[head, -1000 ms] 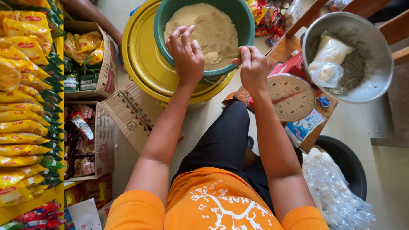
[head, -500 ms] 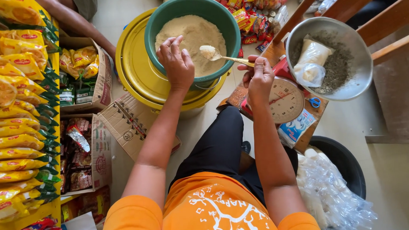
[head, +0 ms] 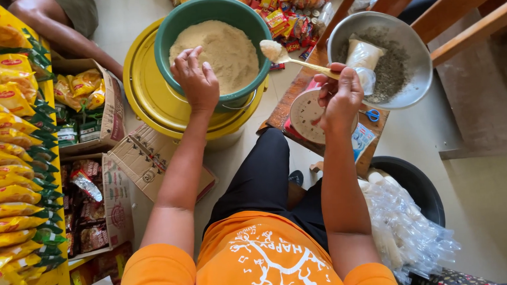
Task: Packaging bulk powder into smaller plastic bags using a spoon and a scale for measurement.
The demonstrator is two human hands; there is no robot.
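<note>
A green bowl (head: pixel 171 33) full of pale tan powder (head: pixel 228 53) sits on a yellow lid (head: pixel 145 101). My left hand (head: pixel 195 80) rests over the bowl's near rim, fingers apart, holding nothing. My right hand (head: pixel 339 97) grips the handle of a spoon (head: pixel 295 58) heaped with the powder, held in the air between the green bowl and a metal bowl (head: pixel 414 69). The metal bowl holds dark grains and a clear bag of white powder (head: pixel 363 60). Under my right hand lies a round weighing scale (head: pixel 303 112).
Yellow snack packets (head: pixel 7 168) hang along the left. Cardboard boxes (head: pixel 114 186) of packets stand beside them. Another person's arm (head: pixel 58 31) shows at top left. A black tub (head: pixel 418 181) with clear plastic bags (head: pixel 408 238) is at the right, wooden rails (head: pixel 457 17) above it.
My right hand has lifted the loaded spoon out of the green bowl and carried it right, toward the scale and metal bowl. My left hand stays on the green bowl's rim.
</note>
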